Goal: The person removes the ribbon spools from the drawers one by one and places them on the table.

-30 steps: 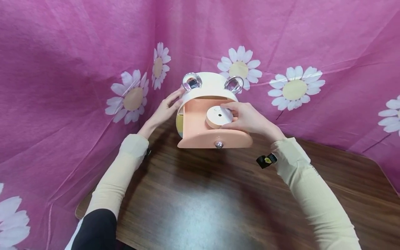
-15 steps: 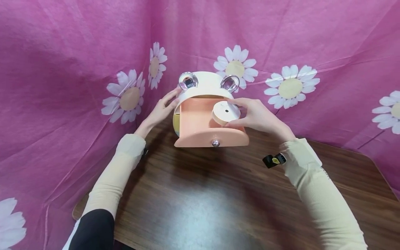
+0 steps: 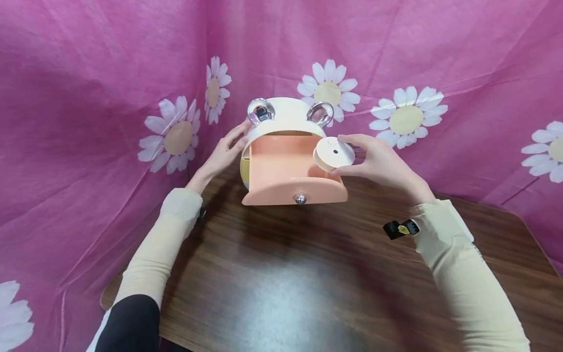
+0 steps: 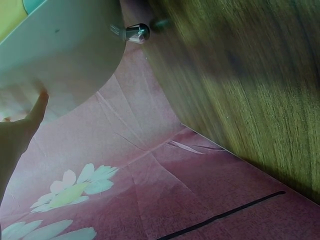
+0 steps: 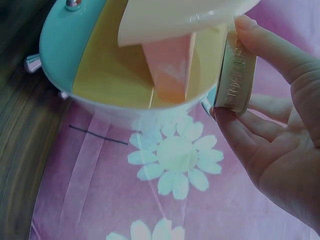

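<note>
A white storage box (image 3: 288, 113) with two shiny ear-like rings stands on the table. Its peach drawer (image 3: 281, 159) is pulled out and has a silver knob (image 3: 300, 198) on its front. Between thumb and fingers, my right hand (image 3: 380, 159) holds a white ribbon spool (image 3: 334, 152) over the drawer's right edge. In the right wrist view, raised lettering runs along the gold-coloured band of the spool (image 5: 235, 75). My left hand (image 3: 223, 152) rests against the box's left side. The left wrist view shows a fingertip (image 4: 42, 97) touching the pale wall; its other fingers are mostly hidden.
The brown wooden table (image 3: 272, 274) extends in front of the box and to both sides. Pink cloth (image 3: 264, 39) with white daisies hangs close behind and at the left. Teal and yellow panels (image 5: 115, 65) form the box's front below the drawer.
My right hand has lifted the ribbon spool and carried it rightward, from the middle of the drawer to its right edge. The left hand keeps its place on the box.
</note>
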{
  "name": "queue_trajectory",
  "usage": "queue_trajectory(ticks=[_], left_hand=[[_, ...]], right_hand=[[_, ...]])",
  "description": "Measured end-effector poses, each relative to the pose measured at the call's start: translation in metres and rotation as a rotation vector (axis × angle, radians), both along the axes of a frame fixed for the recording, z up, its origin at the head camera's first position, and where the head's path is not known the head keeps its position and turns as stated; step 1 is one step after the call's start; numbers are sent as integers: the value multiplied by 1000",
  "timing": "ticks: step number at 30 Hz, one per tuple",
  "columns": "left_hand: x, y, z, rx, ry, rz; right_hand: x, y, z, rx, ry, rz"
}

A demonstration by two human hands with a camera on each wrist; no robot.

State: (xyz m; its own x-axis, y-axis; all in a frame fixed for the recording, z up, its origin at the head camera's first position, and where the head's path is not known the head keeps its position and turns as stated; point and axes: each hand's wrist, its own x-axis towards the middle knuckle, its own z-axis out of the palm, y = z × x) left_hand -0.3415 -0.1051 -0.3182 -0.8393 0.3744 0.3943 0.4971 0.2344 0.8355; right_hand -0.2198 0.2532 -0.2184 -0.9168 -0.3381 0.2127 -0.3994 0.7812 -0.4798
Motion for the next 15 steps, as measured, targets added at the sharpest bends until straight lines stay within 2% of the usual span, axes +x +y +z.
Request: queue_trajectory(ticks=[4,6,8,10,15], left_hand=[[11,1,9,8,3,-8],[10,1,7,19,13,-12],[4,0,1,30,25,-10],[5,1,2,23,27,-8],[26,1,19,3,5,-15]], right_hand=[[3,8,-1,5,24,-9],[3,11,-2,6,43,-8],[4,15,-3,8,54,-9],[5,18,-4,12,65,-13],[9,25,-7,15,73,-28]])
